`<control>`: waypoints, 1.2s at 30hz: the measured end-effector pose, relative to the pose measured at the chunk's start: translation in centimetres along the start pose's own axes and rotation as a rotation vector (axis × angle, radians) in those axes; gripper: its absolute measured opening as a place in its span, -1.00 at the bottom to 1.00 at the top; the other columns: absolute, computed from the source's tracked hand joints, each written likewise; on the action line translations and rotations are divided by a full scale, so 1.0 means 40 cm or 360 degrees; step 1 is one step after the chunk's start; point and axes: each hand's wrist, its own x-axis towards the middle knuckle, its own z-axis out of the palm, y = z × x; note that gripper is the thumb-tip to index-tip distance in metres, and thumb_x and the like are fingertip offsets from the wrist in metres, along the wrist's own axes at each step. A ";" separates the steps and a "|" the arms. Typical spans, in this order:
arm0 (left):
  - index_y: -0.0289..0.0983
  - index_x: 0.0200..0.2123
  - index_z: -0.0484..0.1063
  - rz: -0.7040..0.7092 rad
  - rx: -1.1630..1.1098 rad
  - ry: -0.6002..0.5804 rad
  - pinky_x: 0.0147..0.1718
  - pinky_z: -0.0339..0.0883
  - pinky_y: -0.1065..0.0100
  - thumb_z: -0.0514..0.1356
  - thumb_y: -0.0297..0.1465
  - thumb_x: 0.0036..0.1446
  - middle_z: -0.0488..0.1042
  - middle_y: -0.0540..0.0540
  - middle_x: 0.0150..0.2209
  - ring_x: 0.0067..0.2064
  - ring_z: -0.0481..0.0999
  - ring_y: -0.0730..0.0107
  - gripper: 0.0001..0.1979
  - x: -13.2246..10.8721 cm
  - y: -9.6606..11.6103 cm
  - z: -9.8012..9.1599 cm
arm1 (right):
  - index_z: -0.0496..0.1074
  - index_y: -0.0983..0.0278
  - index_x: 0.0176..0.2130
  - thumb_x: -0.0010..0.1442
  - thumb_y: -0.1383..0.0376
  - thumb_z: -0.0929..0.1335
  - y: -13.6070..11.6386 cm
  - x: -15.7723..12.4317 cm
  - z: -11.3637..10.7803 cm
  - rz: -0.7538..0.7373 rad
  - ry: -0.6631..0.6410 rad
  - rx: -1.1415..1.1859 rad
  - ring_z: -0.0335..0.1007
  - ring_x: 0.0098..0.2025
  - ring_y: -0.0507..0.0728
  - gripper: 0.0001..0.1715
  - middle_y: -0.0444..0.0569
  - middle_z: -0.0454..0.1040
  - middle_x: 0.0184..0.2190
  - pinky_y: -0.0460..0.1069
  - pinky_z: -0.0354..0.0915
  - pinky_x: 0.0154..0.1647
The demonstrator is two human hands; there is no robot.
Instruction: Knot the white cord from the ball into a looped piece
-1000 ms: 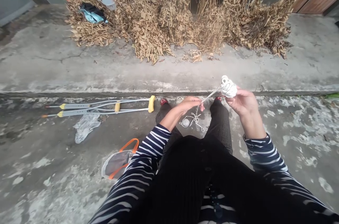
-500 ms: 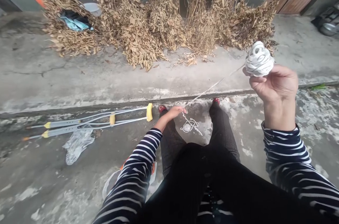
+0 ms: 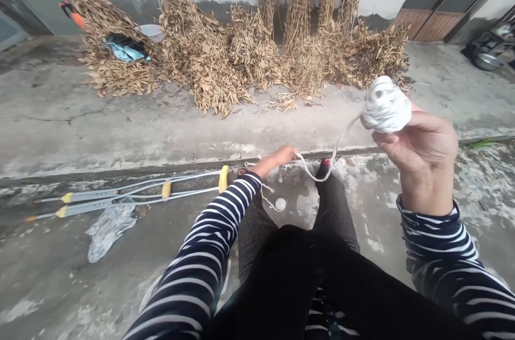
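Observation:
My right hand is raised and grips a ball of white string, with the fingers curled under it. A length of the white string leaves the ball and sags in a loop down to my left hand. That hand pinches the string above my feet. Beyond it, the string trails down to a small round coil on the concrete floor between my legs.
Two aluminium crutches with yellow grips lie on the floor to my left, beside a crumpled plastic bag. A raised concrete ledge runs across ahead. Bundles of dried plants stand beyond it against a wall.
My right hand and the ball have moved up and right since the oldest frame. My left hand has shifted left, and the string between them has gone from straight to a slack loop.

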 end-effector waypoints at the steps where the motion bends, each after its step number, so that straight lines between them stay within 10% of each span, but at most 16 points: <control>1: -0.29 -0.50 0.53 -0.0079 0.0055 -0.0141 -0.23 0.35 0.37 0.22 -0.57 0.02 0.49 0.01 -0.55 -0.44 0.41 0.41 -0.87 -0.026 -0.013 0.066 | 0.60 0.10 -0.15 -0.18 0.39 0.45 0.010 0.009 -0.008 0.0017 -0.0047 -0.0027 0.35 -0.39 0.04 -0.48 -0.08 0.57 -0.03 -0.15 0.20 -0.71; 5: -0.27 -0.65 0.48 -0.0364 0.0244 -0.0471 -0.29 0.38 0.35 0.24 -0.64 -0.18 0.50 -0.04 -0.59 -0.49 0.46 0.36 -0.82 -0.165 -0.083 0.192 | 0.60 0.12 -0.10 -0.07 0.36 0.47 0.032 0.039 -0.047 -0.0025 -0.0265 -0.0104 0.49 -0.28 0.12 -0.53 -0.05 0.58 -0.03 -0.10 0.37 -0.61; 10: -0.24 -0.33 0.63 -0.0473 0.0353 -0.0243 0.05 0.41 0.22 0.27 -0.56 -0.07 0.67 -0.19 -0.20 -0.07 0.62 0.12 -0.78 -0.223 -0.092 0.096 | 0.57 0.16 -0.03 0.01 0.35 0.47 0.055 0.056 -0.044 0.0054 -0.0451 -0.0099 0.54 -0.21 0.16 -0.53 -0.01 0.57 -0.02 -0.05 0.46 -0.51; 14: -0.25 0.23 0.41 -0.0212 0.0117 0.0162 0.28 0.25 0.18 0.12 -0.41 0.27 0.46 -0.27 0.26 0.28 0.44 0.18 -0.53 -0.170 0.036 0.019 | 0.56 0.19 -0.03 0.01 0.36 0.47 0.103 0.079 -0.026 0.0085 -0.0503 -0.0058 0.54 -0.23 0.14 -0.53 0.01 0.57 -0.07 -0.01 0.49 -0.45; 18: -0.24 0.25 0.38 0.0476 -0.0844 0.0354 0.22 0.30 0.17 0.33 -0.24 0.17 0.53 -0.24 0.17 0.21 0.50 0.15 -0.40 -0.147 0.223 0.039 | 0.55 0.20 -0.07 -0.04 0.37 0.51 0.151 0.095 -0.012 0.0165 -0.0487 -0.0079 0.52 -0.27 0.11 -0.53 -0.01 0.58 -0.13 -0.02 0.49 -0.44; 22: -0.31 -0.08 0.56 0.0522 -0.0982 0.0490 0.02 0.38 0.26 0.42 -0.16 0.05 0.65 -0.13 -0.23 -0.13 0.60 0.26 -0.56 -0.171 0.329 0.089 | 0.56 0.19 -0.11 -0.12 0.40 0.54 0.167 0.080 -0.002 0.0198 -0.0470 -0.0127 0.49 -0.33 0.06 -0.50 -0.08 0.60 -0.19 -0.05 0.49 -0.44; 27: -0.31 -0.41 0.54 0.0377 -0.0802 0.0445 -0.04 0.35 0.31 0.25 -0.13 0.21 0.58 -0.07 -0.46 -0.29 0.56 0.34 -0.65 -0.232 0.319 0.101 | 0.58 0.19 -0.11 -0.18 0.43 0.53 0.179 0.061 -0.012 0.0191 -0.0367 -0.0259 0.46 -0.38 0.02 -0.45 -0.09 0.61 -0.22 -0.09 0.44 -0.50; 36: -0.30 -0.31 0.47 0.0186 -0.1174 0.0050 0.10 0.31 0.21 0.18 -0.33 0.19 0.61 -0.12 -0.36 -0.08 0.63 0.20 -0.85 -0.326 0.262 0.114 | 0.52 0.25 -0.22 -0.32 0.40 0.52 0.281 0.079 -0.002 0.0209 -0.0038 -0.0139 0.46 -0.42 0.03 -0.45 -0.05 0.63 -0.23 -0.09 0.41 -0.52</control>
